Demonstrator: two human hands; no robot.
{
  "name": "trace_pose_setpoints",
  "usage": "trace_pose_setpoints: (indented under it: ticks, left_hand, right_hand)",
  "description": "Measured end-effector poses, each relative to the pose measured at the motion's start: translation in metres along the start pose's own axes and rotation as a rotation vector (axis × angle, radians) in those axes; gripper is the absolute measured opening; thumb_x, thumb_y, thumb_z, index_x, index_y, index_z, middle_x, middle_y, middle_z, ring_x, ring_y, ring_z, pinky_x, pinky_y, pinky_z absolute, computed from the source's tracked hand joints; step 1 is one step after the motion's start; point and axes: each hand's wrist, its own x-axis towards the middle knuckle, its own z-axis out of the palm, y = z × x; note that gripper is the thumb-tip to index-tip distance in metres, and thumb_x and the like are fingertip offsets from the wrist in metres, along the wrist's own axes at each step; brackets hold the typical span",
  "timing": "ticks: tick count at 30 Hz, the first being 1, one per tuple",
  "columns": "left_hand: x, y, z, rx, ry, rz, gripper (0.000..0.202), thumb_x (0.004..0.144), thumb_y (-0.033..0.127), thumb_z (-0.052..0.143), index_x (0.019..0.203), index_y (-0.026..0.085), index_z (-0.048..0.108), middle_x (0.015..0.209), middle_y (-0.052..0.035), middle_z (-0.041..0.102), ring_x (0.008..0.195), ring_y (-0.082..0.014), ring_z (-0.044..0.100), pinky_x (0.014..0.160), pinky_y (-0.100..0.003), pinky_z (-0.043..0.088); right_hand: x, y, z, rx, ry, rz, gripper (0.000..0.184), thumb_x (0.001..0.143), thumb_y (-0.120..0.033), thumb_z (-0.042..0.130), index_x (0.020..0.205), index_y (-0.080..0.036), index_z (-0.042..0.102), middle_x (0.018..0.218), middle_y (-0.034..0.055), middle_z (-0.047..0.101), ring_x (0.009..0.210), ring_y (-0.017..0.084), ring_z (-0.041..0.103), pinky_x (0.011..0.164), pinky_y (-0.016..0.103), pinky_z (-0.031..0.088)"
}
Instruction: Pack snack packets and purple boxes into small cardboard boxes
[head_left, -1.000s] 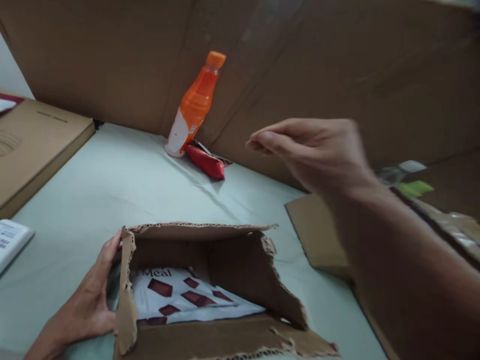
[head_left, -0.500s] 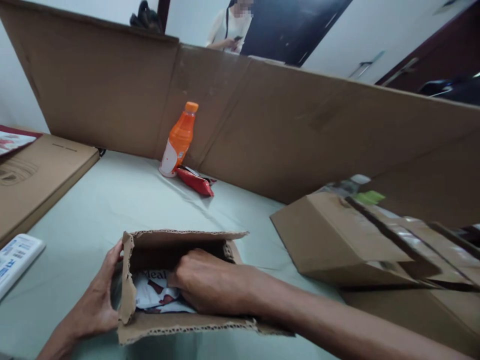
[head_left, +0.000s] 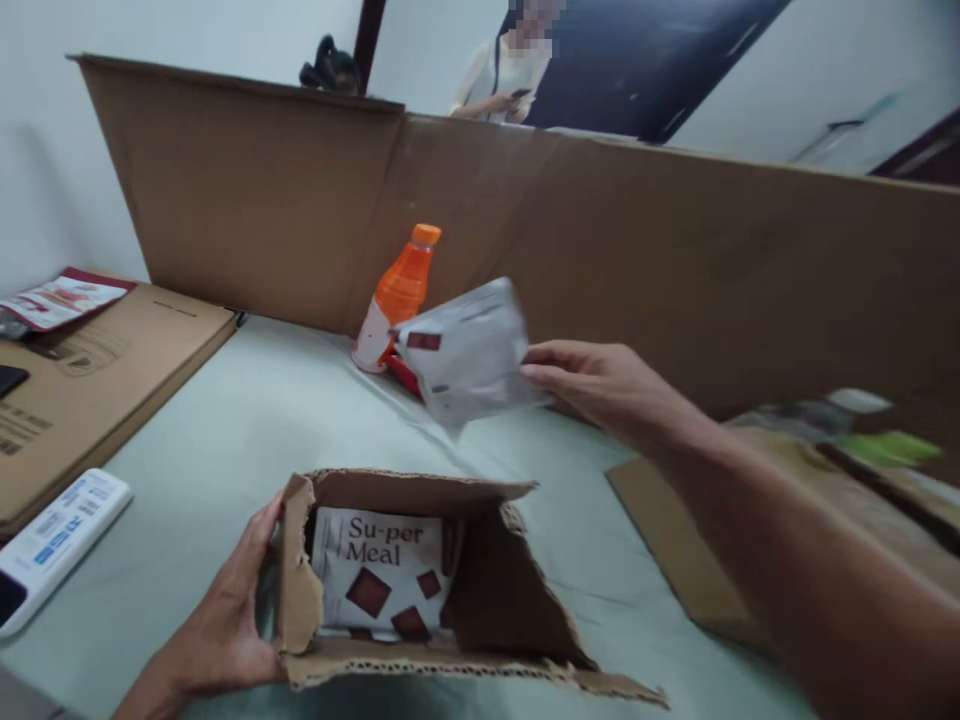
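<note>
A torn open cardboard box (head_left: 517, 610) lies on the pale table in front of me. Inside it rests a white "Su-per Meal" packet (head_left: 382, 575) with dark red squares. My left hand (head_left: 225, 625) grips the box's left wall, fingers curled round the torn edge. My right hand (head_left: 596, 385) is raised over the table to the right, pinching the edge of a second white packet (head_left: 469, 350), which hangs tilted in the air above and beyond the box.
An orange bottle (head_left: 397, 295) and a red wrapper (head_left: 405, 375) stand by a tall cardboard screen (head_left: 675, 260) at the back. Flat cardboard boxes lie at left (head_left: 97, 370) and right (head_left: 675, 540). A white remote (head_left: 56, 530) lies at left. A person stands beyond the screen.
My right hand came out of the box with one white packet and lifted it up and to the right. My left hand stays on the box wall.
</note>
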Motion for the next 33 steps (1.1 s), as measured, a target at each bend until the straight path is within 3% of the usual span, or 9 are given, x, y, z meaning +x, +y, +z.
trace_pose_setpoints:
  ticks: [5,10,14,17,20,23,27,30,33]
  left_hand:
    - [0.004,0.011,-0.002,-0.062,0.0,0.02,0.121,0.073,0.065,0.081,0.165,0.032,0.01,0.169,-0.016,0.024,0.154,-0.0441,0.026,0.123,-0.064,0.027]
    - [0.009,0.019,-0.005,-0.057,-0.019,-0.002,0.116,0.076,0.072,0.074,0.165,0.034,0.01,0.171,-0.0108,0.021,0.151,-0.0431,0.031,0.121,-0.056,0.037]
    - [0.01,0.019,-0.004,-0.099,-0.034,-0.036,0.109,0.081,0.074,0.068,0.165,0.033,0.012,0.17,-0.0088,0.024,0.146,-0.0448,0.04,0.118,-0.055,0.042]
    - [0.007,0.016,-0.003,-0.085,-0.027,-0.056,0.109,0.081,0.069,0.071,0.165,0.033,0.011,0.171,-0.0111,0.022,0.147,-0.0457,0.038,0.119,-0.06,0.039]
    - [0.005,0.012,-0.002,-0.041,-0.008,-0.055,0.111,0.081,0.066,0.072,0.165,0.035,0.007,0.172,-0.0118,0.017,0.15,-0.0471,0.032,0.119,-0.067,0.033]
    - [0.006,0.011,-0.001,-0.036,-0.012,-0.033,0.112,0.079,0.065,0.074,0.164,0.036,0.007,0.17,-0.0121,0.021,0.148,-0.0471,0.036,0.118,-0.065,0.036]
    - [0.008,0.008,-0.001,-0.041,-0.022,-0.005,0.116,0.077,0.064,0.077,0.165,0.033,0.008,0.17,-0.0129,0.022,0.149,-0.0475,0.033,0.12,-0.062,0.035]
    - [0.007,0.002,-0.002,0.014,-0.026,-0.005,0.116,0.079,0.059,0.077,0.165,0.034,0.004,0.171,-0.0125,0.019,0.153,-0.0478,0.024,0.124,-0.065,0.025]
    - [0.008,0.001,-0.003,0.025,-0.031,0.025,0.111,0.081,0.06,0.075,0.164,0.037,0.006,0.171,-0.011,0.02,0.154,-0.0467,0.023,0.124,-0.065,0.026]
  right_hand:
    - [-0.019,0.014,0.039,-0.003,0.037,0.254,0.024,0.085,-0.046,0.06,0.08,-0.024,0.069,0.075,0.0087,0.073,0.068,0.028,0.067,0.062,0.043,0.056]
    - [-0.083,-0.065,0.02,0.1,-0.009,0.011,0.025,0.096,-0.044,0.055,0.093,-0.029,0.074,0.08,0.0034,0.076,0.076,0.023,0.071,0.074,0.039,0.058]
    - [-0.086,-0.132,0.039,-0.071,-0.567,-0.314,0.017,0.095,-0.025,0.06,0.099,-0.021,0.076,0.099,0.0099,0.078,0.088,0.023,0.073,0.078,0.035,0.058]
    - [-0.071,-0.145,0.074,-0.365,-0.953,-0.269,0.022,0.085,-0.026,0.075,0.1,-0.011,0.077,0.094,0.0149,0.078,0.083,0.027,0.073,0.072,0.035,0.055]
    - [-0.064,-0.141,0.092,-0.411,-1.183,-0.223,0.026,0.09,-0.033,0.07,0.099,-0.011,0.079,0.093,0.0142,0.079,0.082,0.026,0.073,0.067,0.032,0.051]
    - [-0.07,-0.138,0.089,-0.429,-1.181,-0.251,0.025,0.095,-0.03,0.062,0.1,-0.011,0.078,0.094,0.0134,0.079,0.084,0.025,0.074,0.068,0.032,0.051]
    - [-0.075,-0.138,0.085,-0.268,-0.949,-0.599,0.039,0.094,-0.009,0.055,0.132,-0.015,0.063,0.134,0.0128,0.068,0.114,0.023,0.067,0.088,0.033,0.053]
    - [-0.071,-0.134,0.103,-0.249,-0.898,-0.811,0.049,0.092,-0.004,0.054,0.139,-0.016,0.056,0.144,0.0134,0.061,0.12,0.022,0.065,0.09,0.034,0.055]
    - [-0.07,-0.134,0.127,-0.413,-0.97,-0.831,0.047,0.088,-0.005,0.06,0.135,-0.013,0.06,0.134,0.0156,0.069,0.114,0.025,0.069,0.086,0.037,0.058]
